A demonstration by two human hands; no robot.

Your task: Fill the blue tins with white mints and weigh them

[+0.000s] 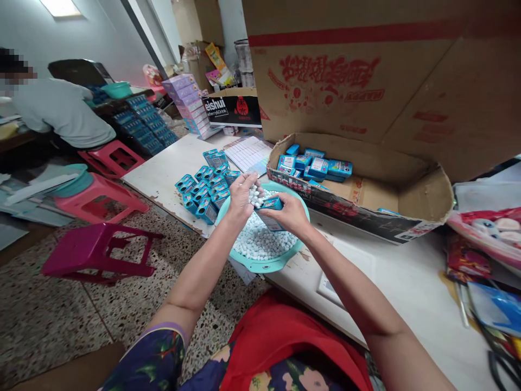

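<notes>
my right hand [288,215] is clamped on a small blue box [272,203], thumb on the near side and fingers wrapped over the far side. my left hand [241,196] sits at 9 o'clock of it, fingers curled together around a clutch of white pellets [256,194] pressed against the box's open end. both hands touch over the far half of a teal basin [266,266], which stands on the near edge of the white table [407,288] and is heaped with the same pellets.

at 10 o'clock from my hands, just beside the basin, lies a cluster of open blue boxes [205,191]. at 12 o'clock a ruled white sheet [249,152] lies flat. at 1 o'clock a low cardboard tray [423,196] touches the basin's rim and holds a pile of closed blue boxes [315,165] in its far left corner. behind it rises a big carton [366,76] with red print.

at 3 o'clock, well apart, coloured packets [484,233] lie on the table. on the floor at 8 o'clock stands a magenta stool [93,251], with 2 pink stools [103,187] beyond it. at 10 o'clock, far off, another person [61,111] sits with their back turned.
</notes>
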